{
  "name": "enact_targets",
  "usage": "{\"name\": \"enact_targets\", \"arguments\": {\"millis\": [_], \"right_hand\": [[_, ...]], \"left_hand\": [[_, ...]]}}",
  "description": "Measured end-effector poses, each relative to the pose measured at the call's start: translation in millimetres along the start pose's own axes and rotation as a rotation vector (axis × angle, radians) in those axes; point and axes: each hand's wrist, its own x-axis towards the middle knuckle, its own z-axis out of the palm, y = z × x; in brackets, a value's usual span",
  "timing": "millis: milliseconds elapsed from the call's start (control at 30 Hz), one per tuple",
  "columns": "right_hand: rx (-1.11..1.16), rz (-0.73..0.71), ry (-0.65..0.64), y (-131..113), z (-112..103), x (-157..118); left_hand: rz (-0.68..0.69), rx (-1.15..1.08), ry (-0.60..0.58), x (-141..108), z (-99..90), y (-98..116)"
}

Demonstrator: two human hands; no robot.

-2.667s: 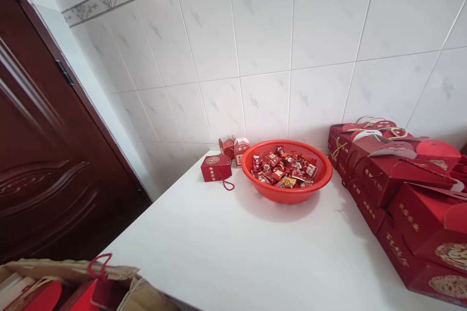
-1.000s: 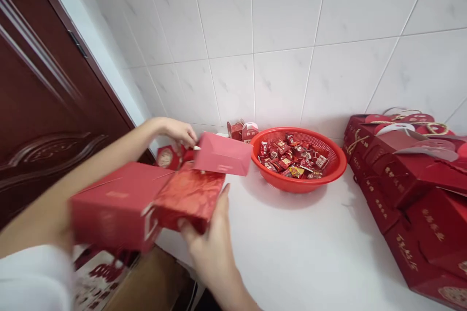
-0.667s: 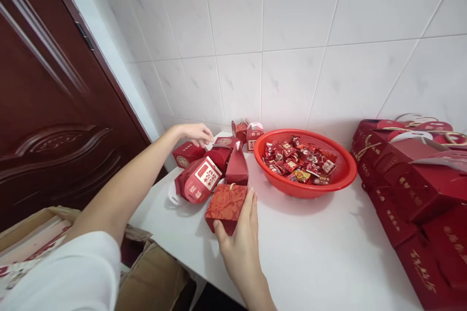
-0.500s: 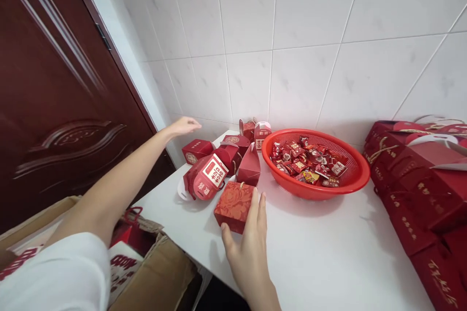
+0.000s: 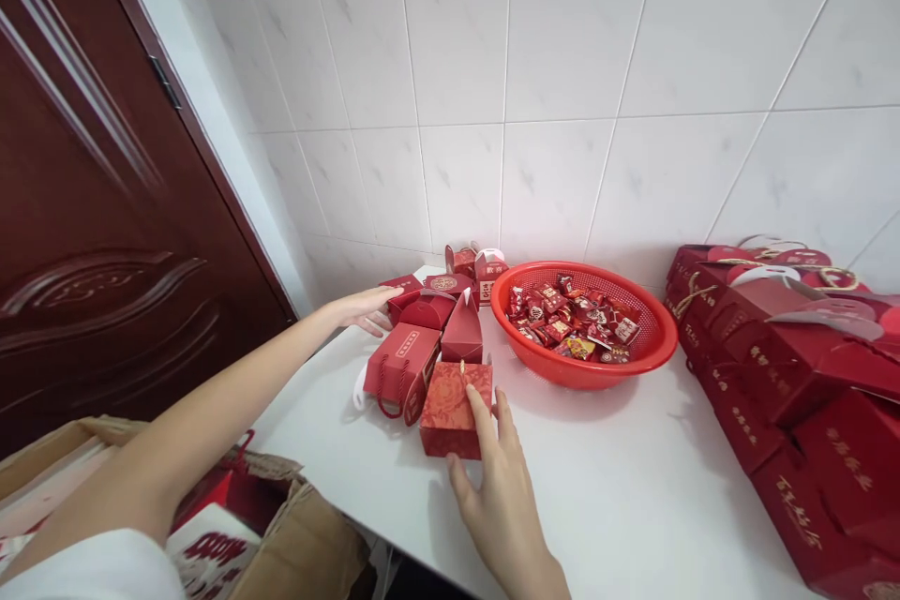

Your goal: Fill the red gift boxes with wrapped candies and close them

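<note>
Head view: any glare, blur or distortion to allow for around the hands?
In the head view, the flowered box and right hand look fairly sharp; in the head view, pale glare streaks the door and a soft shadow lies under the red basket; toward the head view's right edge, the stacked boxes look stretched, probably by a wide lens.

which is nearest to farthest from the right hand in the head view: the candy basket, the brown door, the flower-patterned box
From the right hand:
1. Flower-patterned box: at the fingertips, just ahead and to the left.
2. Candy basket: farther ahead, slightly right.
3. Brown door: far left, beyond the table.
</note>
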Motion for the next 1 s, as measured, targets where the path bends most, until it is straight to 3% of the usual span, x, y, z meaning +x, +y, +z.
{"name": "enact_targets", "arguments": {"millis": [167, 233, 333, 433, 500, 667, 833, 1000], "right_hand": [[-0.011, 0.055, 0.009, 6, -20, 0], [0.009, 0.057, 0.047, 6, -27, -1], [0.027, 0.064, 0.118, 4, -38, -1], [0.010, 0.084, 0.180, -2, -47, 1], [-0.022, 0.099, 0.210, -7, -50, 5], [-0.106, 0.093, 0.217, -20, -47, 22], [0.036, 0.056, 0.052, -17, -50, 21], [0.183, 0.135, 0.012, 13, -59, 1]], "left_hand": [[-0.044, 0.020, 0.161, -10, -8.7, 1], [0.084, 0.041, 0.216, -20, -11.0, 2], [0.392, 0.080, 0.208, -44, -2.6, 10], [0.665, 0.228, 0.093, -75, 20.9, 28], [0.761, 0.446, -0.049, -97, 40.8, 39], [0.685, 0.768, -0.206, -126, 77.6, 48], [0.586, 0.665, -0.291, -125, 80.1, 39], [0.566, 0.526, -0.172, -118, 85.1, 27]]}}
